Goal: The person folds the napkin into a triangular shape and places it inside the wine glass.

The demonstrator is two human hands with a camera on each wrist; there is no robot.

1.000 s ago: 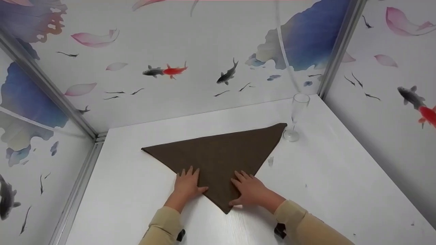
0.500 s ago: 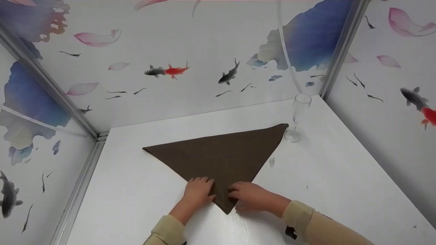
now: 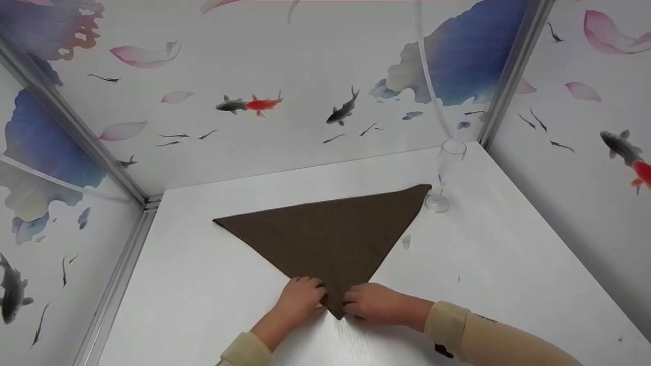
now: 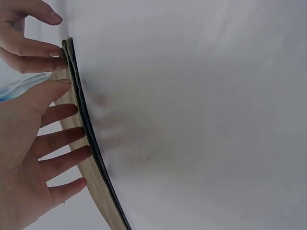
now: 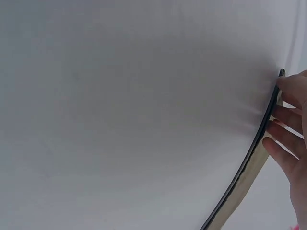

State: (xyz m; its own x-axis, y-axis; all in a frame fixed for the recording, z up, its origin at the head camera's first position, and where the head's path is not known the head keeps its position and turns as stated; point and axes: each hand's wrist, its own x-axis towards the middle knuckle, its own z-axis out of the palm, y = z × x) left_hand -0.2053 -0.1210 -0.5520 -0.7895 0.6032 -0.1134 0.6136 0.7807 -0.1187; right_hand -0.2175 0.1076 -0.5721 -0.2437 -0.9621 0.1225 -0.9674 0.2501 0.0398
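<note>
White tabletop [image 3: 513, 274] around brown cloth [image 3: 330, 239], hands [image 3: 379, 305] at edges.

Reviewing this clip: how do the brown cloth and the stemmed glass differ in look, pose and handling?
The cloth is brown and opaque; the glass is clear. The cloth lies spread out in a triangle, while the glass stands upright. The left hand and right hand are at the cloth's near corner; neither touches the glass. Both things rest on the white table.
</note>
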